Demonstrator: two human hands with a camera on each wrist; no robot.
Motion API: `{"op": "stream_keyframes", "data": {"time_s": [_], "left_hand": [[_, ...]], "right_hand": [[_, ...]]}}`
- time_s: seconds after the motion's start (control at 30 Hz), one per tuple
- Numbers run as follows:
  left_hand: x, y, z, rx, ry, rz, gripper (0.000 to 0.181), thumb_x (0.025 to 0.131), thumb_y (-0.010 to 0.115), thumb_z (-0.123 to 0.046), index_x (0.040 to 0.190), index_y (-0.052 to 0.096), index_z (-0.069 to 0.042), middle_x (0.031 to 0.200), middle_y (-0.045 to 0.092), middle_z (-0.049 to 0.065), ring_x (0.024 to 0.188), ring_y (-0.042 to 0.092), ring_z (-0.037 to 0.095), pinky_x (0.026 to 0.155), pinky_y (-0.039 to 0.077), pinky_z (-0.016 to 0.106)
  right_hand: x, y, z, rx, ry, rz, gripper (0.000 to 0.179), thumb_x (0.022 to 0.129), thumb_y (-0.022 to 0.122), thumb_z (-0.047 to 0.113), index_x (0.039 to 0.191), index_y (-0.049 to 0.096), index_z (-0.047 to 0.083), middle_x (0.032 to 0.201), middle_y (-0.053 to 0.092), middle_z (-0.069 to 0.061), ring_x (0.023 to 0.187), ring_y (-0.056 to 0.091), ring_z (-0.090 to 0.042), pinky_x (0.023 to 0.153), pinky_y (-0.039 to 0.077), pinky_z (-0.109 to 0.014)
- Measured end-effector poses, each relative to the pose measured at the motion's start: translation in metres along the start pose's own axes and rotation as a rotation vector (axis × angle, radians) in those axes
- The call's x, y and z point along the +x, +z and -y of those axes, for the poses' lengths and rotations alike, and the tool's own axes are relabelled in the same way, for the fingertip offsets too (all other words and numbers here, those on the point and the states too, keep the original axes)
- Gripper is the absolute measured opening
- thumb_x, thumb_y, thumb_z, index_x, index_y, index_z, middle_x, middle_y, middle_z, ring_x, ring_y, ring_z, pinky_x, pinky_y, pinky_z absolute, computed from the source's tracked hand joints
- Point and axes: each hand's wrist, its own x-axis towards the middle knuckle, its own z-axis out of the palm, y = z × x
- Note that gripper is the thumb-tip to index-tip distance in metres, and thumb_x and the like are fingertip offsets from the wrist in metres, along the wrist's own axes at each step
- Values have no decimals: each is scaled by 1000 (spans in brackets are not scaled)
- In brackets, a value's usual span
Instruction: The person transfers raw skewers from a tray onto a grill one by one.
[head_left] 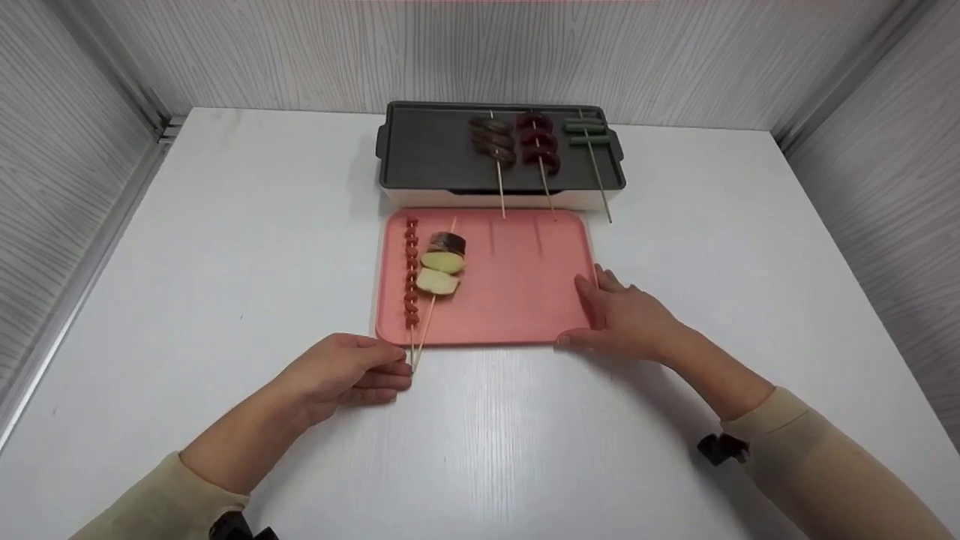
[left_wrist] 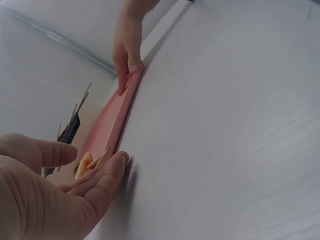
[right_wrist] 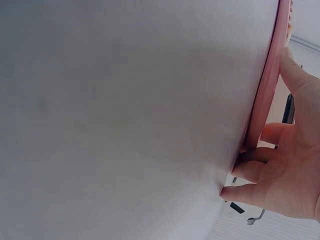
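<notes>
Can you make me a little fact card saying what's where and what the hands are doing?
Front: pink tray
On it: skewer of small reddish pieces, skewer of bigger pieces (one dark, two pale)
Behind: dark grill
On that: brown skewer, dark red skewer, green skewer
Left hand: at tray's near left corner
Right hand: holds tray's near right corner

One left hand (head_left: 349, 375), one right hand (head_left: 622, 319), two sleeves (head_left: 832, 465), one table (head_left: 300, 195), one pink tray (head_left: 510, 300) and one grill (head_left: 427, 146). Five skewers (head_left: 502, 187) altogether: three on the grill, two on the tray. Three red chunks (head_left: 547, 140) on one skewer, three green sticks (head_left: 598, 140) on another, three thick slices (head_left: 442, 262) on a third.
</notes>
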Motion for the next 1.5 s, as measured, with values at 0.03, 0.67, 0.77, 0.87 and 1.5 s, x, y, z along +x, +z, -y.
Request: {"op": "stream_keyframes", "data": {"time_s": [0.03, 0.67, 0.77, 0.87, 1.5], "left_hand": [[1, 1, 1, -8, -5, 2, 35, 105, 65, -17, 125, 67, 11, 108, 78, 16, 99, 78, 23, 88, 63, 35], [3, -3, 1, -52, 1, -6, 34, 105, 68, -17, 125, 68, 10, 106, 77, 16, 94, 78, 23, 87, 64, 34], [2, -3, -3, -50, 15, -3, 37, 104, 69, -16, 129, 66, 11, 106, 77, 16, 92, 78, 22, 86, 64, 33], [3, -4, -6, -58, 33, 8, 41, 103, 70, -12, 135, 61, 11, 108, 76, 16, 91, 77, 21, 86, 63, 32], [-8, -7, -14, -51, 119, 70, 47, 101, 69, -6, 143, 56, 12, 106, 75, 14, 90, 74, 17, 88, 62, 31]], "right_hand": [[0, 0, 0, 3, 1, -1, 110, 91, 67, 74, 167, 30, 4, 171, 21, -27, 157, 24, -46, 123, 28, -65], [0, -1, 0, 16, -7, -6, 111, 90, 68, 74, 166, 31, 3, 171, 22, -29, 157, 24, -46, 122, 27, -66], [0, 0, -1, 18, -6, -3, 112, 89, 68, 75, 166, 30, 3, 171, 21, -28, 158, 24, -46, 123, 27, -66], [0, 0, -2, 18, -7, -2, 113, 89, 67, 76, 167, 30, 3, 171, 21, -28, 158, 23, -45, 123, 26, -66], [-1, -2, 1, 39, -5, 0, 109, 90, 70, 71, 166, 31, 3, 171, 21, -27, 158, 23, -44, 124, 26, -65]]}}
